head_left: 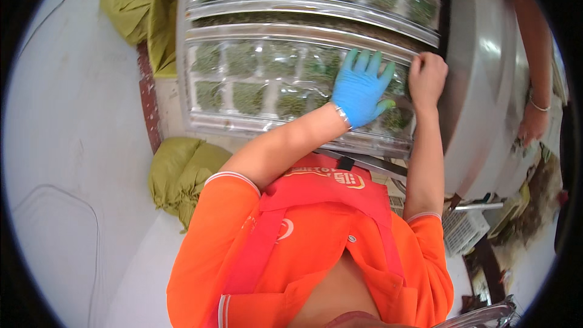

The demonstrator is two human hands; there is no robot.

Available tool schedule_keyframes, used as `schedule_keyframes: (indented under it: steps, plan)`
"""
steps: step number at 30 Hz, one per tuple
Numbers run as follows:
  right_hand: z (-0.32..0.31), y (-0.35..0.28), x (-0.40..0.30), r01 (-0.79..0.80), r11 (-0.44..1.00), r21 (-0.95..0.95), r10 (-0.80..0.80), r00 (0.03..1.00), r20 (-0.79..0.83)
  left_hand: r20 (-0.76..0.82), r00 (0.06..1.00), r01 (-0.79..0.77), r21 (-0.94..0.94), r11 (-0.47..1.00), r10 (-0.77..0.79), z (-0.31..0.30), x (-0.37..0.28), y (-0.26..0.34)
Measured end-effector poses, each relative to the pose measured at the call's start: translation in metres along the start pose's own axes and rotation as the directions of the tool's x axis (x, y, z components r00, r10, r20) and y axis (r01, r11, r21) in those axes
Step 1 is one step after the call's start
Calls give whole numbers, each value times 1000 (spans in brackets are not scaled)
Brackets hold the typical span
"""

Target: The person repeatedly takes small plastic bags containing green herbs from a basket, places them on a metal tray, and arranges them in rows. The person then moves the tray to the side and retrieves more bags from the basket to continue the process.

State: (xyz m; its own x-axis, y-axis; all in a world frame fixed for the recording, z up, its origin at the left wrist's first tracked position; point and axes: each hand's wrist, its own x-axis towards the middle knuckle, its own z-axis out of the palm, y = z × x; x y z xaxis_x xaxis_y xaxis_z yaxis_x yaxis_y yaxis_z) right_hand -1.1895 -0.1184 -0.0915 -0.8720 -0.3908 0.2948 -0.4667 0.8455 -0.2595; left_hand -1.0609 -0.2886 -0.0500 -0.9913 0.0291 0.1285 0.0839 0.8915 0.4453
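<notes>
A clear-topped tray (246, 123) lies before me. Its compartments hold dried green plant material (248, 98) beneath shiny transparent film. My left hand (362, 86), in a blue glove with greenish fingertips, rests palm down with fingers spread on the film toward the right side. At the upper right corner of this tray is my bare right hand (427, 77), its fingers curled in; whatever may be between them is hidden. Beyond a dark gap sits a second, similar tray section (296, 7) with more filled compartments.
Olive-green woven sacks (182, 177) stand to the left, with an open one (164, 27) farther up. A curved metal housing (478, 77) borders the trays on the right. Past it, another person's hand (533, 123) hangs down. A white plastic crate (464, 232) is at lower right.
</notes>
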Motion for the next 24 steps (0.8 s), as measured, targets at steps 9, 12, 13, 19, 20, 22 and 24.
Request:
schedule_keyframes:
  steps: [9, 12, 13, 19, 20, 22, 24]
  plan:
    - [17, -203, 46, 351, 815, 461, -407, 913, 24, -58, 983, 182, 170, 969, -174, -82, -84, -156]
    - [22, -229, 51, 287, 810, 512, -350, 936, 30, -29, 986, 169, 152, 974, -166, -81, -87, -167]
    - [16, -229, 48, 263, 813, 520, -328, 944, 36, -47, 982, 188, 92, 978, -185, -82, -89, -171]
    - [-92, -151, -9, 42, 933, 358, -42, 999, -7, -27, 990, 141, 93, 986, -139, -106, -76, -186]
    - [-120, -127, -18, -48, 941, 334, 69, 996, -52, -47, 992, 124, 157, 980, -118, -102, -80, -190]
    - [-175, -66, -41, -239, 946, 220, 279, 945, -172, -7, 990, 136, 225, 965, -138, -106, -74, -193]
    - [-236, 19, -83, -417, 903, 103, 429, 854, -296, 68, 981, 152, 311, 938, -182, -114, -70, -183]
